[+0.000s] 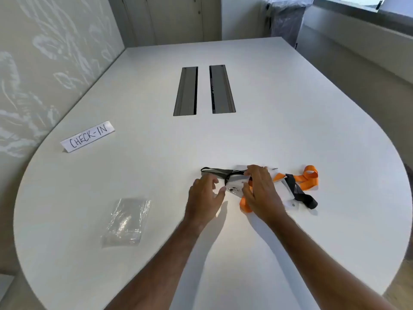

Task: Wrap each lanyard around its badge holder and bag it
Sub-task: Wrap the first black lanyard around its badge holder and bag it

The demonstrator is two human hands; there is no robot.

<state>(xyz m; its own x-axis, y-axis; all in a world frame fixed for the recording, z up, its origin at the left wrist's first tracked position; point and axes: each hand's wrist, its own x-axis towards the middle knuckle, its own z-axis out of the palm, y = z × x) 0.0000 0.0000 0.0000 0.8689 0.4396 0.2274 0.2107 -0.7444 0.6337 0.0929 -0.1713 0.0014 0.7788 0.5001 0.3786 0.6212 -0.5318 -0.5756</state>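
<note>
A pile of lanyards and white badge holders lies on the white table (279, 130), right of centre. My right hand (260, 191) rests on a badge holder (234, 187) and pinches a black lanyard (214, 171) that trails off to the left. My left hand (205, 196) hovers just left of that holder with fingers spread and nothing in it. An orange lanyard (306, 177) loops to the right and pokes out under my right hand. A second black lanyard (299, 191) crosses another white holder (290, 203). Clear plastic bags (126, 221) lie flat at the left.
A folded paper sign reading CHECK-IN (88, 136) stands at the table's left. Two dark cable slots (204, 90) sit in the middle of the table. A patterned wall runs along the left, and a window ledge along the right.
</note>
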